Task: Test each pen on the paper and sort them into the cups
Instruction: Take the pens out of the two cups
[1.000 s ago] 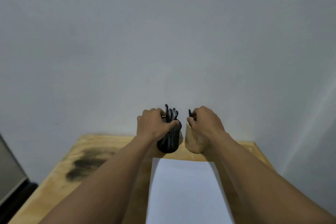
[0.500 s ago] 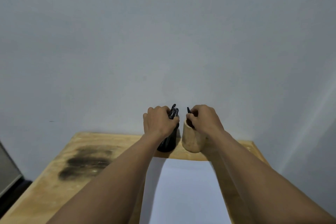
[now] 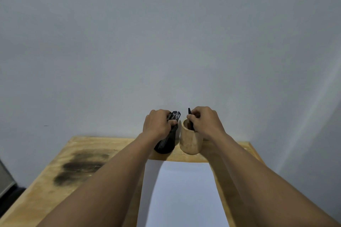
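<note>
Two cups stand at the table's far edge: a black cup (image 3: 167,144) on the left and a wooden cup (image 3: 190,143) on the right. My left hand (image 3: 158,125) is closed around a bundle of black pens (image 3: 174,115) that stick up out of the black cup. My right hand (image 3: 204,121) pinches a single black pen (image 3: 190,120) whose lower end reaches into the wooden cup. A white sheet of paper (image 3: 184,193) lies on the table in front of the cups, between my forearms.
The wooden table (image 3: 46,193) has a dark scorched stain (image 3: 81,167) on its left side. A plain grey wall (image 3: 166,42) rises directly behind the cups. A dark object sits at the far left edge, beside the table.
My left hand has gathered the spread pens into a tight bundle and closed on them. My right hand stays on the single pen at the wooden cup. The view tilted slightly.
</note>
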Tool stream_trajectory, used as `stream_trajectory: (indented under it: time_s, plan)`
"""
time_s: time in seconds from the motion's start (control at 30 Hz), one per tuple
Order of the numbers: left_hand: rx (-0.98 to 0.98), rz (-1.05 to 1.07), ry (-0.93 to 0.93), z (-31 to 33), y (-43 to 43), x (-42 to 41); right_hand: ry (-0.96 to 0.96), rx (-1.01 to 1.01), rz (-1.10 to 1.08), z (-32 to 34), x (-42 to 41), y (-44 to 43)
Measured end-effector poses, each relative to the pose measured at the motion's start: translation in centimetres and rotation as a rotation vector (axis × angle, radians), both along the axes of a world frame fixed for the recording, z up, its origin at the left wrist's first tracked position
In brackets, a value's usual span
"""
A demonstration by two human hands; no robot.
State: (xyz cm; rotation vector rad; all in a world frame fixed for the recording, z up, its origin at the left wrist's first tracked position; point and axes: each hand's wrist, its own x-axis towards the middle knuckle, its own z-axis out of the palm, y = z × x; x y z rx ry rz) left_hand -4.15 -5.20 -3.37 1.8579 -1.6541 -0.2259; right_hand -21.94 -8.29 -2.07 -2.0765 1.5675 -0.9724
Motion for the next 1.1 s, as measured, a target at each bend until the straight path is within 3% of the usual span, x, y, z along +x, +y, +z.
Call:
stream_trajectory:
  time_s: [0.33,0.47,0.67,0.93,1.1]
  plan:
    - [0.015,-0.084,0.044,0.4,0.1,0.0,-0.057,0.007,0.004,0.0,-0.2,0.4]
    - [-0.039,-0.084,0.153,0.7,0.3,-0.6,-0.081,-0.006,0.011,0.4,-0.7,0.7]
    - [-0.156,-0.053,0.359,4.3,1.3,-1.6,-0.118,-0.066,-0.013,3.1,-1.0,2.0]
    - [-0.23,-0.005,0.43,9.3,4.9,-0.3,-0.144,-0.19,-0.001,7.4,-0.5,5.3]
    - [-0.175,0.039,0.405,11.8,8.2,3.4,-0.18,-0.221,0.066,9.3,1.3,8.4]
